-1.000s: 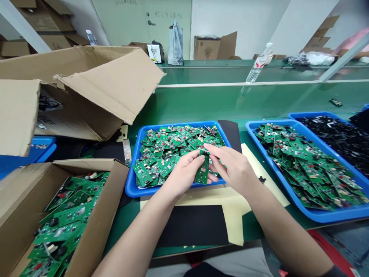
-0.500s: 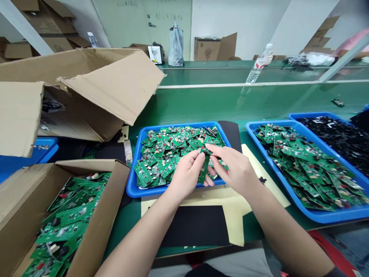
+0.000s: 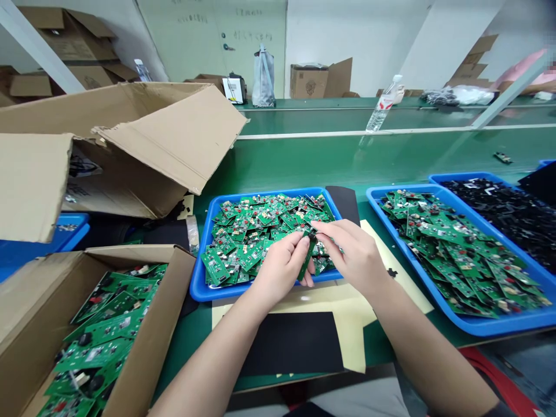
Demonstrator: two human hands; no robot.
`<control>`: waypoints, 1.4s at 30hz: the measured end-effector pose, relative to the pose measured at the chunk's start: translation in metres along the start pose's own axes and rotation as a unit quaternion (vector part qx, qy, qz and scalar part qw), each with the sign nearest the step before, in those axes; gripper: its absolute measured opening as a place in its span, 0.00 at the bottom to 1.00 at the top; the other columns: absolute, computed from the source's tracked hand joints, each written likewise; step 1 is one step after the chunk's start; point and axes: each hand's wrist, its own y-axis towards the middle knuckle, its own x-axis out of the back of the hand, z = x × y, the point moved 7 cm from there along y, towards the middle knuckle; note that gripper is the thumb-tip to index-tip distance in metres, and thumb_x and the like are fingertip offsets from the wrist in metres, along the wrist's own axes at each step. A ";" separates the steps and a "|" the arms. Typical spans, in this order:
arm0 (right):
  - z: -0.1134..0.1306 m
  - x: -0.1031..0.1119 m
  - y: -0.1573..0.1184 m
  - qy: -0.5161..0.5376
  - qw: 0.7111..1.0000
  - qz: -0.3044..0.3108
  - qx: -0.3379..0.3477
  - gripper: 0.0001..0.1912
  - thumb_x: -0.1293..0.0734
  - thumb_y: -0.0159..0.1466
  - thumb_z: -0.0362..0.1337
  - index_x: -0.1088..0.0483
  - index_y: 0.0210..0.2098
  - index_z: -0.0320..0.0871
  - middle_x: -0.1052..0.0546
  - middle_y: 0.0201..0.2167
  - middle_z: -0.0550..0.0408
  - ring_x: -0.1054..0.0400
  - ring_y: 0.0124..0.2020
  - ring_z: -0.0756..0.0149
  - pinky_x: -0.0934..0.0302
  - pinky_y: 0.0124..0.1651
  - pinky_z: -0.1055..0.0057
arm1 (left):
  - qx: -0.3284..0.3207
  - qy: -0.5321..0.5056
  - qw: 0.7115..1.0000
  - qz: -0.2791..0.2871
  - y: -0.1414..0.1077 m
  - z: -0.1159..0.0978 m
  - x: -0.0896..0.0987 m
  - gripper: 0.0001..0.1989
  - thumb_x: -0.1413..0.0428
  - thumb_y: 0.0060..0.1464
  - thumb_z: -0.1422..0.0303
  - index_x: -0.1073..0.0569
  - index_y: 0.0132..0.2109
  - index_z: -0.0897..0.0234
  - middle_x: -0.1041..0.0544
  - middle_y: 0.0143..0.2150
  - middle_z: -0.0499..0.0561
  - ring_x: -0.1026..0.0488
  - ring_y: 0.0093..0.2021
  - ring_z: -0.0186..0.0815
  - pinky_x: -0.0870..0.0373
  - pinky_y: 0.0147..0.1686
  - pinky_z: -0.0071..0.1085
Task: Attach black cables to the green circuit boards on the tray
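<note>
A small green circuit board (image 3: 307,259) stands tilted in my left hand (image 3: 280,267), closed round it with the thumb on its near face. At the board's top end, the fingertips of my right hand (image 3: 355,253) are pinched together by a small dark part. What those fingertips grip, if anything, is too small to make out. Both hands are over the front edge of a blue tray (image 3: 200,282) heaped with similar boards. Below them, a black sheet (image 3: 291,341) lies on pale yellow backing paper (image 3: 353,341).
At right, a second blue tray (image 3: 482,329) holds more boards; behind it another tray contains black pieces (image 3: 499,208). A cardboard box (image 3: 174,289) of boards stands at left, below a large open carton (image 3: 174,139). A water bottle (image 3: 382,107) stands tilted at the back.
The view has tipped slightly, so the scene sits lower. My right fingertips have shifted a little on the board's top end, and my left fingers have drawn in closer beneath the board.
</note>
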 end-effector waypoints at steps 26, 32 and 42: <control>-0.007 0.006 0.003 0.078 0.992 -0.004 -0.101 0.14 0.40 0.66 0.36 0.33 0.50 0.44 0.24 0.41 0.49 0.30 0.44 0.58 0.47 0.59 0.46 | -0.111 0.172 0.979 -0.020 -0.012 -0.023 0.009 0.13 0.58 0.62 0.62 0.33 0.37 0.63 0.32 0.24 0.44 0.31 0.21 0.28 0.34 0.25 0.24; -0.019 0.003 0.000 0.200 0.960 0.032 -0.192 0.07 0.37 0.63 0.37 0.31 0.29 0.43 0.25 0.28 0.57 0.30 0.29 0.66 0.40 0.54 0.55 | -0.126 0.224 0.966 0.008 -0.011 -0.023 0.009 0.15 0.56 0.61 0.62 0.30 0.47 0.63 0.29 0.29 0.48 0.31 0.29 0.33 0.32 0.32 0.28; -0.031 0.005 -0.003 0.311 0.911 0.073 -0.260 0.04 0.35 0.61 0.35 0.29 0.31 0.42 0.25 0.29 0.55 0.30 0.32 0.66 0.34 0.37 0.68 | -0.124 0.214 0.963 0.105 -0.014 -0.038 0.006 0.16 0.57 0.62 0.64 0.28 0.35 0.63 0.31 0.33 0.50 0.34 0.35 0.34 0.35 0.38 0.30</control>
